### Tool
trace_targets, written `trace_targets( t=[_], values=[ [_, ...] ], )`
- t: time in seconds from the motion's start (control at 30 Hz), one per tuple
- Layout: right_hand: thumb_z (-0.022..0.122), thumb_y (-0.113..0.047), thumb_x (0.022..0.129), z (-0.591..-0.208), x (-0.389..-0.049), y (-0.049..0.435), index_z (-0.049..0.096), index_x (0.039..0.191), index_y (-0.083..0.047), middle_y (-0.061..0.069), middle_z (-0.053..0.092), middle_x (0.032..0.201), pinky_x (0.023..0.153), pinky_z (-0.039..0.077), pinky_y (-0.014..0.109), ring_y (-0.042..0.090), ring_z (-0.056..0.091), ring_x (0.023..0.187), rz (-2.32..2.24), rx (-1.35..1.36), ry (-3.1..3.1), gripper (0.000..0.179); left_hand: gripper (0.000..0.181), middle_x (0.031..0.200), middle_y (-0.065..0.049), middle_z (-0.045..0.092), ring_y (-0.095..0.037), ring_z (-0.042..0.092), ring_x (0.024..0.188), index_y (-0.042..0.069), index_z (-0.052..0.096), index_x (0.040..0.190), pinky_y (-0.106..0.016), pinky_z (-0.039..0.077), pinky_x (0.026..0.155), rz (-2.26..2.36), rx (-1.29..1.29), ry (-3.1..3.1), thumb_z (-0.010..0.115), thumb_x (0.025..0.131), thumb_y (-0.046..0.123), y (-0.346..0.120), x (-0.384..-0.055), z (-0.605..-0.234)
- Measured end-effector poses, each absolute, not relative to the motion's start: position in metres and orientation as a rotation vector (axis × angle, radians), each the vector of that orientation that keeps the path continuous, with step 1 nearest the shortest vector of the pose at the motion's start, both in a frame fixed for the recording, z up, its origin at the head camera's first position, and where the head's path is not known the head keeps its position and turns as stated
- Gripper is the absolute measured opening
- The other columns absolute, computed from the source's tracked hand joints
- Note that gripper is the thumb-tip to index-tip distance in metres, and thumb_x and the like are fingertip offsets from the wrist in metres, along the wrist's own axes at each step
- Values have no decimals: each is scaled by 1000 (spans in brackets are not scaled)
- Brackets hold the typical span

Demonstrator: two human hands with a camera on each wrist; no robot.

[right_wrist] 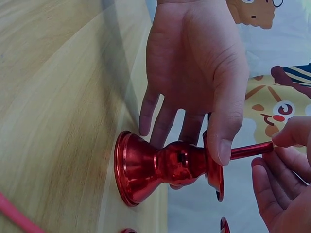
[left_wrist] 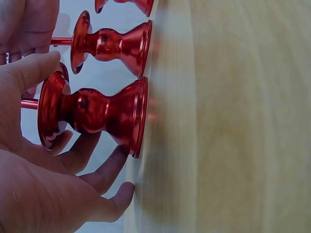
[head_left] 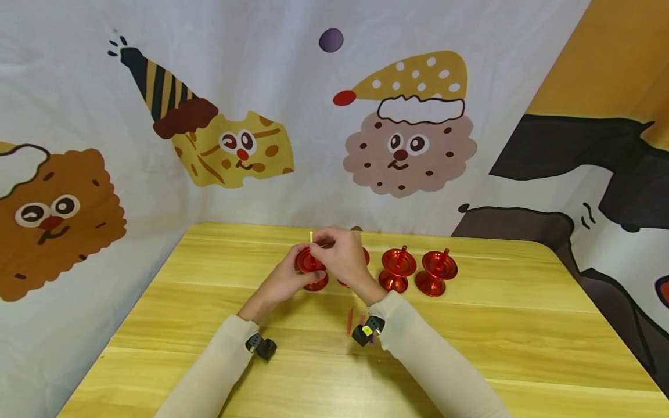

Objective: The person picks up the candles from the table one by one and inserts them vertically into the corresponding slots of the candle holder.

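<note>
My left hand [head_left: 284, 278] grips the leftmost red metallic candle holder [left_wrist: 95, 111], which stands upright on the table. The thumb lies on its dish rim, and the other fingers reach behind the stem and base. A red tube [right_wrist: 250, 150] rises from the dish. At the tube's top, my right hand [head_left: 342, 255] pinches a thin yellow candle [head_left: 310, 236], its tip showing above the fingers; its lower part is hidden in the wrist views. A second red candle holder [left_wrist: 109, 44] stands beside it, partly covered by my right hand in the head view.
Two more red candle holders [head_left: 397, 270] stand in the row to the right. Nearer on the wooden table [head_left: 496, 337] lie an orange-red stick [head_left: 349, 322], a pink stick [head_left: 362, 319] and a purple one, partly behind the right wrist camera. A cartoon-printed cloth [head_left: 313, 191] hangs behind.
</note>
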State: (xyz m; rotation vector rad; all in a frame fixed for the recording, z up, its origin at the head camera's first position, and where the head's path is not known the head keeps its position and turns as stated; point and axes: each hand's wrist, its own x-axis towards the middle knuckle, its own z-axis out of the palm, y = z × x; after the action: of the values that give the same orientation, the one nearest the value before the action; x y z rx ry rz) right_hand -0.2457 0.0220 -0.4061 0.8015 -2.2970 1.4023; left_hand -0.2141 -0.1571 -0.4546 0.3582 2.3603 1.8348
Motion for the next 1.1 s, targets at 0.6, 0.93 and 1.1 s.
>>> trace_targets(
  t=[0.6, 0.93, 1.1],
  values=[
    [78, -3, 94, -402, -245, 21, 83, 96, -2, 9, 82, 94, 76, 67, 38, 22, 80, 82, 1391, 810, -2254, 6, 78, 155, -24, 54, -39, 60, 137, 2, 33, 167, -51, 54, 110, 1831, 356, 2346, 76, 105, 20, -158, -214, -454],
    [78, -2, 94, -403, -247, 24, 83, 94, -1, 10, 81, 94, 76, 67, 37, 24, 80, 82, 1361, 869, -2237, 5, 77, 155, -24, 55, -39, 60, 137, 3, 34, 166, -53, 53, 111, 1817, 333, 2361, 78, 104, 20, -159, -214, -453],
    [78, -1, 93, -406, -246, 24, 83, 93, 0, 11, 81, 93, 75, 67, 38, 26, 81, 81, 1341, 890, -2227, 5, 78, 155, -24, 55, -39, 60, 138, 2, 35, 166, -53, 53, 111, 1824, 338, 2369, 79, 104, 21, -158, -214, -453]
  ],
)
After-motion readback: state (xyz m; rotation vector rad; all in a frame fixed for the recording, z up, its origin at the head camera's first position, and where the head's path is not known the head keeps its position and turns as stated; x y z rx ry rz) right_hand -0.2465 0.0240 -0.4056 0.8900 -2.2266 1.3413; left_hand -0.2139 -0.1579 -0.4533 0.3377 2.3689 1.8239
